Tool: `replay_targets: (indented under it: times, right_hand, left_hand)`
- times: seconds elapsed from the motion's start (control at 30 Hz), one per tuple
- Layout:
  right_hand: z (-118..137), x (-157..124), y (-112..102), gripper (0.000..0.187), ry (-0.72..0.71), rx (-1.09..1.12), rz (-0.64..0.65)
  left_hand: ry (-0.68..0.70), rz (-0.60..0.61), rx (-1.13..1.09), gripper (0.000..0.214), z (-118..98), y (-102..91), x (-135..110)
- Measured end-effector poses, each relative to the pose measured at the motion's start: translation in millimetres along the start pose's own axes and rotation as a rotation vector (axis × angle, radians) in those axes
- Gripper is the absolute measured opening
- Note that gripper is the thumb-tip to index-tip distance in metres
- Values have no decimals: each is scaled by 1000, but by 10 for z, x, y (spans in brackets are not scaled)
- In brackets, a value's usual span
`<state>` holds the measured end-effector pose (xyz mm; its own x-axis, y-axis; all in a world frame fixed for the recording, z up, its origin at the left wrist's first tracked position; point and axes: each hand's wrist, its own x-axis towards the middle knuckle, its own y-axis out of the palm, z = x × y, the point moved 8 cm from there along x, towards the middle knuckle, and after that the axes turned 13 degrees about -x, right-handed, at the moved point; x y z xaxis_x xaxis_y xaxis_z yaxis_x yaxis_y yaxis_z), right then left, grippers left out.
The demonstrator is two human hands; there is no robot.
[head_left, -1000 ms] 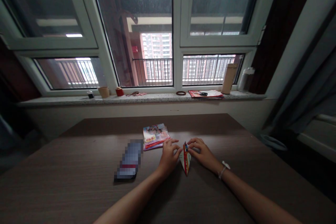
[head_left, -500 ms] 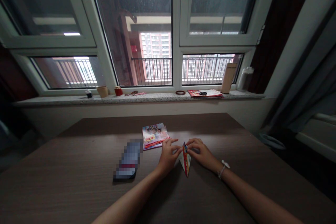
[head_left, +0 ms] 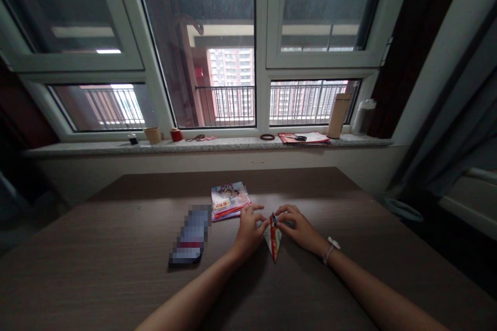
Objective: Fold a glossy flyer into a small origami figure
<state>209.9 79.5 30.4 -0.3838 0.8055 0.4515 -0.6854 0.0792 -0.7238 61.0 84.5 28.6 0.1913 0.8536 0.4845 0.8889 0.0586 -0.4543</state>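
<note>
A small piece of folded paper (head_left: 274, 243), printed red, yellow and white, tapers to a point toward me on the brown table (head_left: 116, 289). My left hand (head_left: 251, 227) pinches its far left edge between thumb and index finger. On the opposite side, my right hand (head_left: 298, 226) grips the far right edge the same way; a light bracelet (head_left: 331, 249) circles that wrist. Beyond my left fingers lies a stack of printed paper sheets (head_left: 230, 197). The fingertips partly cover the folded paper's far end.
A blurred-out phone-shaped object (head_left: 191, 235) lies left of my left hand. Along the windowsill (head_left: 233, 144) stand a paper cup (head_left: 152, 135), a red spool-like item (head_left: 176, 135), a dark ring (head_left: 267, 137), scissors (head_left: 300, 138) on papers, a tan cylinder (head_left: 338, 116) and a clear bottle (head_left: 363, 116).
The folded paper's near tip has swung slightly left, and its pale side flaps look a little more spread. Both hands keep their pinch in nearly the same place.
</note>
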Motion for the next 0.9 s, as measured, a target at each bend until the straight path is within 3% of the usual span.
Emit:
replay_targets:
  times: [0.3, 0.9]
  right_hand:
    - [-109, 18, -15, 20, 48, 19, -45]
    - [-17, 1, 2, 23, 20, 55, 19]
  left_hand:
    - [-53, 36, -14, 6, 16, 12, 7]
    - [-47, 38, -19, 10, 19, -10, 14]
